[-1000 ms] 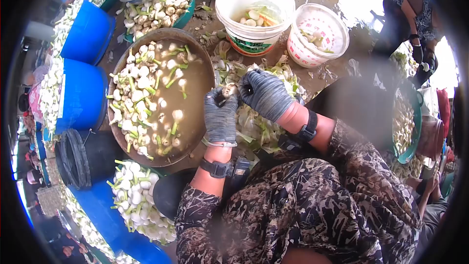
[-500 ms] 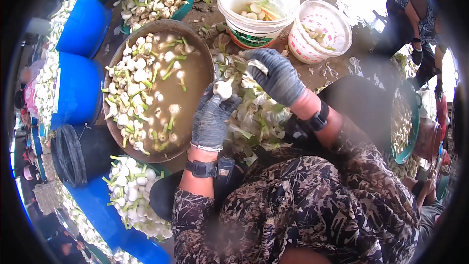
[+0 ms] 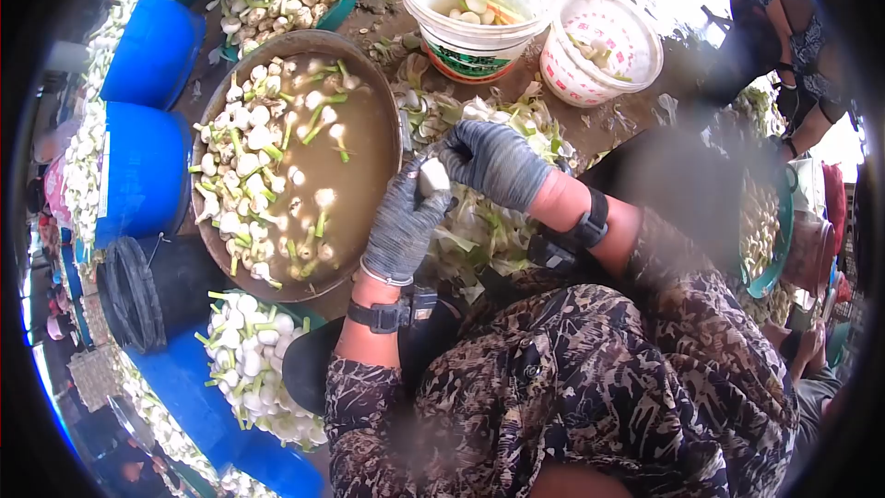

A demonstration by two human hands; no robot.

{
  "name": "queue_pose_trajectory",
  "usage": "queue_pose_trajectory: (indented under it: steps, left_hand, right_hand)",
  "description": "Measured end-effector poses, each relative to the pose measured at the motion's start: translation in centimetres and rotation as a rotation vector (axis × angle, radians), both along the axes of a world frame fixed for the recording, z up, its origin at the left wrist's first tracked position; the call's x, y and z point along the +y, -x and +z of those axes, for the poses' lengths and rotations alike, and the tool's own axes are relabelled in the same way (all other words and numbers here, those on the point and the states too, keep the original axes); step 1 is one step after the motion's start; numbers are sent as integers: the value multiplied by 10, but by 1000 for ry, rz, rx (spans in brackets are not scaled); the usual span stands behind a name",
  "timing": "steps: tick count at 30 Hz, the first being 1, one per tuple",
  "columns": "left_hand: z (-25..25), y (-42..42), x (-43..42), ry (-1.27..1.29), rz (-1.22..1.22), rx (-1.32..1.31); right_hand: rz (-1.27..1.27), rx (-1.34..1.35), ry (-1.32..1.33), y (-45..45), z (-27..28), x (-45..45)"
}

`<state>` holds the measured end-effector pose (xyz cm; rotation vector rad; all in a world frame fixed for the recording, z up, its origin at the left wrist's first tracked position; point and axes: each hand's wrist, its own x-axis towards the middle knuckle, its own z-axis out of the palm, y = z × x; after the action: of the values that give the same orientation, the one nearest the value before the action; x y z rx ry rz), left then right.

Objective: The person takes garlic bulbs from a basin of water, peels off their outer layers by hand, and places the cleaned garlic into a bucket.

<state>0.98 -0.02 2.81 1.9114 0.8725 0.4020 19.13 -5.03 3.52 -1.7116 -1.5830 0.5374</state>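
My left hand (image 3: 403,226), in a grey glove, is closed around a white garlic bulb (image 3: 433,177) at the near right rim of a wide basin (image 3: 210,231). My right hand (image 3: 498,161), gloved too, has its fingers bent in a pinch against the top of the bulb. Whatever is between those fingers is hidden. In the basin's murky water lie several garlic bulbs (image 3: 261,136) with green stems. Loose pale peelings (image 3: 479,238) are heaped below my hands.
Beyond my hands stand a white bucket (image 3: 475,41) and a smaller white tub (image 3: 604,46), both with some bulbs inside. Cleaned garlic (image 3: 253,355) is piled at lower left, near a black bucket (image 3: 161,290) and blue tubs (image 3: 143,175). Another person (image 3: 797,55) bends at right.
My right hand has come down and left from above the peelings to the bulb. The pale strip of peel seen in it before no longer shows. My left hand has turned the bulb slightly.
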Motion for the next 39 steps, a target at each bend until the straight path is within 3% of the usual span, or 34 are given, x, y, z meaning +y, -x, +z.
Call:
queue_pose_trajectory:
  steps: [2, 6, 7, 9, 11, 13, 15, 17, 18, 22, 23, 25, 26, 29, 31, 32, 33, 34, 35, 37, 39]
  left_hand:
    - [4, 0, 0, -27, -59, -54]
    - [4, -4, 1, 76, -7, -198]
    - [-2, -4, 1, 34, 16, -232]
    - [-3, -5, -1, -3, 35, -264]
    - [5, -7, -3, 481, 125, -347]
    - [-6, -6, 0, 490, 137, -289]
    - [-5, -6, -1, 498, 144, -230]
    - [7, -11, -6, -71, 91, -86]
    - [-3, -11, -6, -158, 89, -171]
    - [-19, -10, -7, 77, 194, -346]
    - [-23, -9, -6, 340, 257, -460]
    - [-33, -7, -3, 872, 371, -677]
    - [-43, -8, 2, 914, 461, -581]
    - [-51, -5, 9, 1010, 636, -664]
    - [-43, -6, 9, 723, 602, -569]
    - [-39, -15, 4, 479, 544, -524]
    - [-33, -24, 0, 233, 486, -482]
    - [-16, -28, -3, 75, 243, -326]
    - [-1, -35, -15, 440, 240, -419]
    - [-14, -36, -15, -294, 187, -141]
    - [1, -32, -16, -269, 193, -178]
  right_hand:
    - [10, 249, 221, -6, -7, 0]
    - [72, 559, 80, -7, 7, -10]
    - [74, 558, 80, -7, 7, -9]
    - [135, 305, 81, -8, 6, -9]
    - [106, 262, 51, -2, 2, -9]
    - [101, -12, -81, 4, -2, -8]
    - [11, -6, -9, 9, -6, -7]
    - [-100, 275, 113, 6, -17, -2]
    - [-131, 474, 179, 3, -26, 1]
    - [-185, 705, 440, -7, -43, 12]
    - [-184, 687, 411, -5, -45, 4]
    - [5, 173, 234, 0, -35, -7]
    - [123, 138, 221, 4, -41, -12]
    - [576, 37, 753, 1, -11, -15]
    - [368, 77, 517, 4, -41, -26]
    - [233, 273, 518, 4, -44, -25]
    - [145, 758, 597, -1, -29, -18]
    - [113, 1332, 654, -5, -17, -14]
    - [86, 1911, 671, -9, -10, -10]
    - [181, 2006, 438, -26, -63, 14]
    - [91, 2342, 134, -71, -47, 31]
